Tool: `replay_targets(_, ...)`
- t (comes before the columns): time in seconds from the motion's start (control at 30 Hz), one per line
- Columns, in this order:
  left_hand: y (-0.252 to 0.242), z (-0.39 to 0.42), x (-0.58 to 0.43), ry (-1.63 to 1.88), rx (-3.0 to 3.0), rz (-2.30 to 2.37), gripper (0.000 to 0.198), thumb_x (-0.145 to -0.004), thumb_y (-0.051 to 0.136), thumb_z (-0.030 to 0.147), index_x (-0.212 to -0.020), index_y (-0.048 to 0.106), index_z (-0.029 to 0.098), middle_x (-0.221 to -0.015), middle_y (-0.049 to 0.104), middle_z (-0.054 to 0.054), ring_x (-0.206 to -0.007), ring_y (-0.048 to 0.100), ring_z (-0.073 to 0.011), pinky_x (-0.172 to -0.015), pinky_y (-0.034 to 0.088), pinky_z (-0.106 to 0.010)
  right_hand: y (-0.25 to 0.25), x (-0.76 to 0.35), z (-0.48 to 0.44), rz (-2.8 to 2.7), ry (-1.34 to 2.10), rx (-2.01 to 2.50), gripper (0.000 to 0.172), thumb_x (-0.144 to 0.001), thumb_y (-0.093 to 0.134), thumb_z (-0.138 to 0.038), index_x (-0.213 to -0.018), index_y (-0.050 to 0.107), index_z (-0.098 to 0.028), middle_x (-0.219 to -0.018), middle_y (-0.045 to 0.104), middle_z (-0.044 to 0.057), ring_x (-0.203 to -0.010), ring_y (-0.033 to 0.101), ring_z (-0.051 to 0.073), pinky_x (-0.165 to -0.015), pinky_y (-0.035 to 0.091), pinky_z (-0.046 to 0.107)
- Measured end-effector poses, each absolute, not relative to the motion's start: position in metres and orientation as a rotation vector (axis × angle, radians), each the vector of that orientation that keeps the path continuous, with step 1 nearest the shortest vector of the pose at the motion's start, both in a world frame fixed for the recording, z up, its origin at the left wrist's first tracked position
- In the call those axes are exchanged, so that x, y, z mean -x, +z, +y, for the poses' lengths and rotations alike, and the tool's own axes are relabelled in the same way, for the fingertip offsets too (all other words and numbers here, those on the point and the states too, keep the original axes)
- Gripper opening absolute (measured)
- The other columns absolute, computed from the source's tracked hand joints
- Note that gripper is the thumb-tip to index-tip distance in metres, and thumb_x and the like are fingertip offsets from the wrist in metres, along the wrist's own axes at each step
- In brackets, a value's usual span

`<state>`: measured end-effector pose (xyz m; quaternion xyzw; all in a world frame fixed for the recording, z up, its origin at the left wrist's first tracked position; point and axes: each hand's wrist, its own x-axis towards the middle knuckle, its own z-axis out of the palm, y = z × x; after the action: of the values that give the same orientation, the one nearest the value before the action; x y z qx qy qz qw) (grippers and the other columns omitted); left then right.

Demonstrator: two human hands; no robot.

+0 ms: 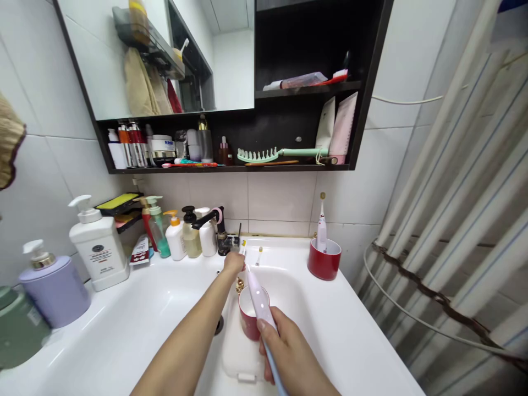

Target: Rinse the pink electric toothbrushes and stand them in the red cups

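nearest the lens, the person's right hand (289, 346) is closed around a slim electric toothbrush handle (259, 300), smooth plastic, pale lilac-pink towards the top and light blue lower down. its narrow tip slants up towards the left hand (234, 264), which reaches further out with fingers pinched around a small white brush head with yellowish bristles (243, 247). tip and head look very close, but i cannot tell whether they touch or are joined; i judge the work on this pair to be partway.

one piece appears finished: a pink-and-white electric toothbrush (322, 223), with its head on, stands upright in a round glossy red cup (324, 268) on the right side of the sink's white rim (355, 308). still undone, as far as shows, is a second small white brush head (259, 256), which lies loose on the back ledge beside the left hand, apart from any handle.

below the held handle, a red cup with a white inside (248, 325) stands on a flat white plastic slab (235, 360) within the glossy white basin (165, 324). the handle partly covers that cup, so its contents cannot be made out fully. the black tap (221, 225) rises behind the left hand.
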<state>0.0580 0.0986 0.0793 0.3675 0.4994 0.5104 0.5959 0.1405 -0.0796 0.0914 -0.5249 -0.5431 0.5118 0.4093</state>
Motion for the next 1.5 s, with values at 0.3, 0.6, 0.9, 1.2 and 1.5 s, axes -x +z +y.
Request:
replay_targets(0.3, 0.093, 0.017, -0.018, 1.159, -0.556, 0.801, 0.007, -0.064, 0.049, 0.014, -0.06, 0.044, 0.011, -0.049, 0.05, -0.001, -0.046, 0.051, -0.0089, -0.05, 0.043, -0.02, 0.076, -0.126, -0.082, -1.5, 1.341, 1.378, 0.024, -0.072, 0.027, -0.036, -0.081, 0.037, -0.016, -0.053, 0.042, -0.005, -0.029, 0.039, 0.004, -0.031, 0.031, 0.017)
replay_targets(0.6, 0.098, 0.009, -0.016, 1.203, -0.538, 0.794, 0.009, -0.063, 0.051, 0.015, -0.061, 0.043, 0.012, -0.05, 0.052, -0.001, -0.048, 0.054, -0.0112, -0.052, 0.044, -0.023, 0.075, -0.122, -0.085, -1.441, 1.433, 1.351, 0.028, -0.071, 0.028, -0.042, -0.08, 0.036, -0.017, -0.051, 0.04, -0.006, -0.03, 0.04, 0.004, -0.031, 0.03, 0.018)
replay_targets(0.9, 0.097, 0.006, -0.021, 1.218, -0.559, 0.754, 0.013, -0.062, 0.052, 0.017, -0.056, 0.041, 0.013, -0.046, 0.05, 0.0, -0.047, 0.052, -0.009, -0.051, 0.043, -0.02, 0.076, -0.12, -0.082, -1.361, 1.463, 1.3, 0.027, -0.071, 0.029, -0.042, -0.077, 0.035, -0.017, -0.054, 0.042, -0.005, -0.031, 0.041, 0.005, -0.031, 0.031, 0.018)
replay_targets(1.2, 0.092, 0.009, -0.024, 1.238, -0.53, 0.756, 0.015, -0.063, 0.052, 0.021, -0.057, 0.042, 0.012, -0.046, 0.048, 0.001, -0.045, 0.05, -0.0073, -0.046, 0.04, -0.017, 0.079, -0.12, -0.086, -1.372, 1.492, 1.299, 0.028, -0.07, 0.029, -0.043, -0.079, 0.035, -0.017, -0.053, 0.044, -0.004, -0.031, 0.041, 0.005, -0.031, 0.031, 0.018)
replay_targets(1.5, 0.091, 0.01, -0.026, 1.261, -0.478, 0.732, 0.014, -0.065, 0.05, 0.02, -0.057, 0.042, 0.012, -0.046, 0.047, 0.0, -0.044, 0.049, -0.007, -0.046, 0.04, -0.017, 0.079, -0.121, -0.086, -1.351, 1.517, 1.304, 0.026, -0.071, 0.029, -0.042, -0.078, 0.035, -0.017, -0.053, 0.044, -0.005, -0.031, 0.042, 0.005, -0.031, 0.031, 0.018)
